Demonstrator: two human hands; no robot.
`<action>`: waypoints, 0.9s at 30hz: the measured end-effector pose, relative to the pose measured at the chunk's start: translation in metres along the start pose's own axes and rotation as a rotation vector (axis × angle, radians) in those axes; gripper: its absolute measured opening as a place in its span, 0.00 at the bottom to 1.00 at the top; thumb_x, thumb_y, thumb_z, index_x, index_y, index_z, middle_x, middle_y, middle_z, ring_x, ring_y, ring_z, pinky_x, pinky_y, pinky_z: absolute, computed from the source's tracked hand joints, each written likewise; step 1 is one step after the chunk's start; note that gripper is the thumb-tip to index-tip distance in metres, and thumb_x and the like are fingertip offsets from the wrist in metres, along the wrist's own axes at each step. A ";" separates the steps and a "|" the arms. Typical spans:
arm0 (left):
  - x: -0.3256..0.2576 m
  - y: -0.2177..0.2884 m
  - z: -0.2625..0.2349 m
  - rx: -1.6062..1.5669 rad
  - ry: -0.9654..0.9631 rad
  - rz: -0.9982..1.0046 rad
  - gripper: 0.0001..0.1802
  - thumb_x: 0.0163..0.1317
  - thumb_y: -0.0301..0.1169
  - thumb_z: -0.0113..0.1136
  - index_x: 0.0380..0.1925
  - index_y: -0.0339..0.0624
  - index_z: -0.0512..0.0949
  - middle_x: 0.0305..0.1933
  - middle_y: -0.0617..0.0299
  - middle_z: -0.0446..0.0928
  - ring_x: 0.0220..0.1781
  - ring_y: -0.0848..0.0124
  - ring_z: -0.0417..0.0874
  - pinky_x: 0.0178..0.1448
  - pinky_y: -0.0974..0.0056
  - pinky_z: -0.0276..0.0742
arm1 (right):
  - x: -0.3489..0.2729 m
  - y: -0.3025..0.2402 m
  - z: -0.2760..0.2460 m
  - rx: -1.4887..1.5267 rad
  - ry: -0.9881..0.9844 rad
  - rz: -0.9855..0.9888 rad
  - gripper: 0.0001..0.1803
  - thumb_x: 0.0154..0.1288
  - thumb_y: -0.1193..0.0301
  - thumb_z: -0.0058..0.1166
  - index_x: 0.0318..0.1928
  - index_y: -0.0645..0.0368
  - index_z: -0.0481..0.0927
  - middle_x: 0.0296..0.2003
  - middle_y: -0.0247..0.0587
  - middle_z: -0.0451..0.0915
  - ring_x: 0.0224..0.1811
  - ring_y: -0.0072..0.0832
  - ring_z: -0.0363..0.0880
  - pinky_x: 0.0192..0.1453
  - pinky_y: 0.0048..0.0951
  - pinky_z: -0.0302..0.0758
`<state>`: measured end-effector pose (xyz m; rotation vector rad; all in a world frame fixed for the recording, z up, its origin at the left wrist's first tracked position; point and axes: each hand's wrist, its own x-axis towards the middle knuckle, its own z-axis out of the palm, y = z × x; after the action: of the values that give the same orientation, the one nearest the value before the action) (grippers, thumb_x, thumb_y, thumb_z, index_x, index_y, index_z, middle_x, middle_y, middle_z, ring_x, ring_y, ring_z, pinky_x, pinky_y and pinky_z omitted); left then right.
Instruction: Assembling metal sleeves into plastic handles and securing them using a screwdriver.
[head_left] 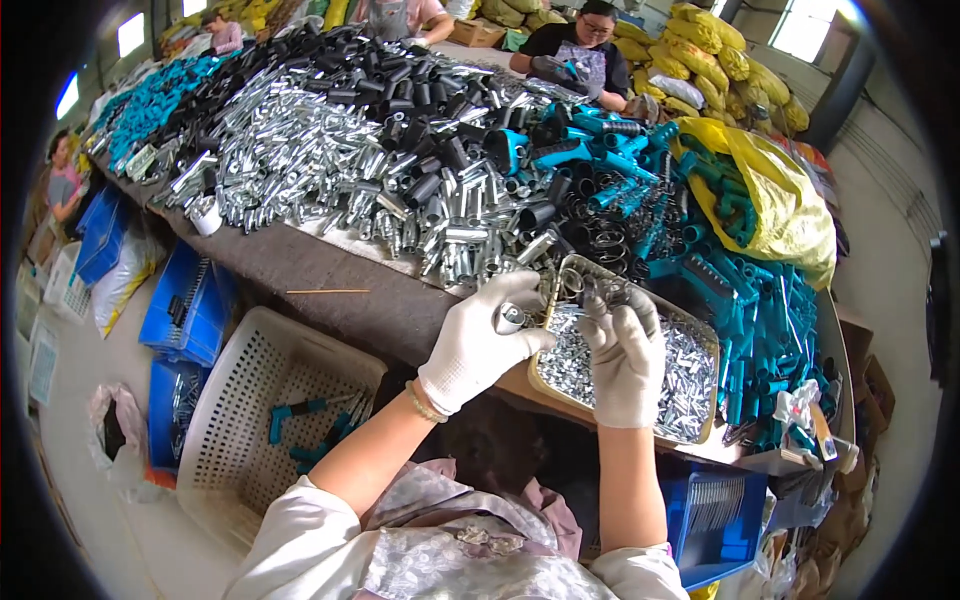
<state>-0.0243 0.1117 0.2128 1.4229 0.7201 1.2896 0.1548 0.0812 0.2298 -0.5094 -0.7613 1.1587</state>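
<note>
Both my hands wear white gloves, the fingertips of the right one soiled grey. In my left hand (478, 338), above the table's near edge, a short shiny metal cylinder (510, 318) with a hollow end is held between fingers and thumb. My right hand (628, 360) is raised over a cream tray (541, 379) of small silvery metal pieces (680, 385). Its fingers are bent together near the thumb; what they hold, if anything, I cannot make out. A thin metal ring (571, 281) shows by the tray's far left corner.
Heaps of metal tubes (290, 150), black sleeves (400, 85) and teal plastic handles (745, 350) cover the table. A perforated basket (235, 430) stands at lower left, blue bins (185, 310) beyond it. A yellow sack (790, 210) lies right. Across the table a person (575, 60) works.
</note>
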 end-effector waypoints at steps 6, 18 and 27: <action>0.000 0.010 0.022 -0.176 -0.052 -0.206 0.17 0.59 0.21 0.68 0.48 0.32 0.79 0.31 0.60 0.83 0.21 0.81 0.76 0.25 0.75 0.71 | -0.011 -0.007 -0.016 0.081 0.088 -0.043 0.11 0.68 0.78 0.58 0.49 0.62 0.75 0.44 0.46 0.84 0.48 0.36 0.86 0.50 0.34 0.87; 0.063 0.030 0.050 -0.131 -0.123 -0.078 0.11 0.63 0.27 0.66 0.43 0.31 0.81 0.29 0.59 0.83 0.17 0.83 0.74 0.20 0.76 0.67 | 0.006 -0.049 -0.072 -1.527 0.213 -0.509 0.15 0.54 0.80 0.65 0.43 0.58 0.80 0.37 0.42 0.83 0.36 0.38 0.84 0.43 0.32 0.79; 0.039 0.014 0.047 0.362 -0.189 -0.052 0.17 0.58 0.30 0.71 0.45 0.34 0.82 0.32 0.61 0.84 0.23 0.80 0.78 0.29 0.74 0.74 | -0.006 -0.070 -0.095 -1.669 0.249 -0.637 0.16 0.51 0.78 0.68 0.41 0.58 0.79 0.39 0.45 0.81 0.44 0.46 0.81 0.49 0.39 0.77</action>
<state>0.0266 0.1297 0.2440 1.7772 0.8856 1.0001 0.2688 0.0549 0.2161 -1.5700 -1.4253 -0.3776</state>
